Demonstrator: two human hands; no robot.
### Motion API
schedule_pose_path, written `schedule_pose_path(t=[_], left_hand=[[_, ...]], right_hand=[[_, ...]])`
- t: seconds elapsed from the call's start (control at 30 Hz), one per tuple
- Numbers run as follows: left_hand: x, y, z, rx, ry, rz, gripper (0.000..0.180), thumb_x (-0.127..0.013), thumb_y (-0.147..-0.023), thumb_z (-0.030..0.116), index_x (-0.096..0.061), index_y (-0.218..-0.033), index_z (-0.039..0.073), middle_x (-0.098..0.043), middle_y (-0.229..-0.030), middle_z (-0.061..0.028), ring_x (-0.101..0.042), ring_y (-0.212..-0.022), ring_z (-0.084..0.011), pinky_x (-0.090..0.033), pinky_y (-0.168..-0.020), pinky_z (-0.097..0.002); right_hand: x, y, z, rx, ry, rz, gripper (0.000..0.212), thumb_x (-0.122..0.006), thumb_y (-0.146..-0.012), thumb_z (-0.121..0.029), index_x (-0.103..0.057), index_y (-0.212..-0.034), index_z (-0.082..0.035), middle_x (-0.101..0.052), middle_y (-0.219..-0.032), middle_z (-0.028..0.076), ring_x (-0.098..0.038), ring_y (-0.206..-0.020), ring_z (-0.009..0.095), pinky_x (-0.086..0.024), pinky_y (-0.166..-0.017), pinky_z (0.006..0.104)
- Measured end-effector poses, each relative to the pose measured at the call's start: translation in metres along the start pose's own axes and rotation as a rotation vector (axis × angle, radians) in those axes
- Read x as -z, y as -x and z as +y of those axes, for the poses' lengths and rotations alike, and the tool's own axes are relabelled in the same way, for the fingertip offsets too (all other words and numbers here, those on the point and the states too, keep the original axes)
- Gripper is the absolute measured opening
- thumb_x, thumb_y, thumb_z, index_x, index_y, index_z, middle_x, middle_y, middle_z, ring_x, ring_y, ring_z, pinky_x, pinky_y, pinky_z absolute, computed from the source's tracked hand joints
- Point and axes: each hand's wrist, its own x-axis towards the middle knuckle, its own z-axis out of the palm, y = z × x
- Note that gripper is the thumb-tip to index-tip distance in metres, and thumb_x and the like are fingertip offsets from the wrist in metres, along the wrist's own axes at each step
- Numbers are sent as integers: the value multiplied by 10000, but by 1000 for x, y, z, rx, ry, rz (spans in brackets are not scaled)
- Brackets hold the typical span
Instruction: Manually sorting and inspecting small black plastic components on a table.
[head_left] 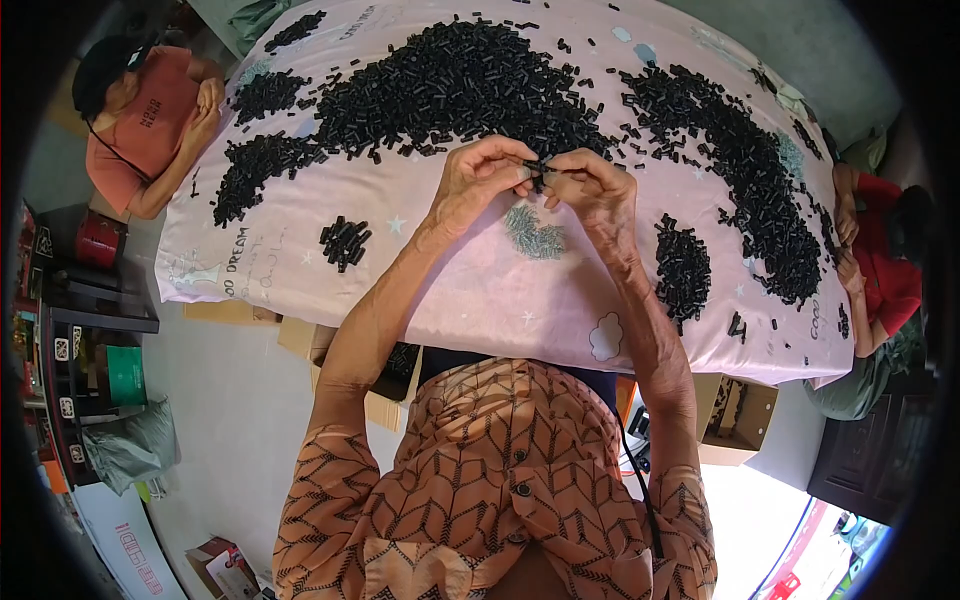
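Note:
My left hand (475, 185) and my right hand (598, 195) meet above the pink cloth, just in front of a large heap of small black plastic pieces (450, 85). Both pinch at a small black plastic piece (541, 170) between the fingertips. The right fingertips may also hold something thin, too small to make out. Below the hands lies a small pile of thin silvery metal parts (535, 233). Smaller groups of black pieces lie left of my left forearm (345, 243) and right of my right forearm (683, 270).
A pink printed cloth (480, 310) covers the table. One person in a red-orange shirt (150, 120) sits at the left, another in red (890, 260) at the right, each beside more black pieces. Cardboard boxes (738, 420) stand under the near edge. A dark cabinet (90, 330) is at far left.

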Motion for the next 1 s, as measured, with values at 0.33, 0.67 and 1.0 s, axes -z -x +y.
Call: schedule_pose_path(t=[0.33, 0.67, 1.0], left_hand=[[0, 1, -1, -41, -40, -21, 182, -619, -841, -35, -621, -1023, -29, -642, -836, -66, -616, -701, -99, -514, -653, -218], [-2, 3, 1, -115, -108, -7, 171, -618, -847, -36, -632, -1017, -33, -641, -831, -62, -615, -698, -97, -509, -647, -208], [-2, 3, 0, -162, -112, -21, 160, -623, -842, -45, -644, -999, -32, -640, -828, -59, -608, -701, -91, -507, -656, -203]], right_hand=[[-2, 3, 1, 68, 1, -12, 136, -630, -818, 89, -601, -945, 48, -621, -814, 49, -612, -718, 83, -524, -642, 216], [-4, 5, -10, 113, 75, -11, 86, -626, -830, 65, -636, -912, 42, -613, -842, 54, -620, -679, 96, -523, -588, 218], [-3, 4, -11, -43, -89, 19, 57, -622, -829, 56, -642, -880, 40, -635, -714, 88, -614, -623, 120, -514, -560, 241]])
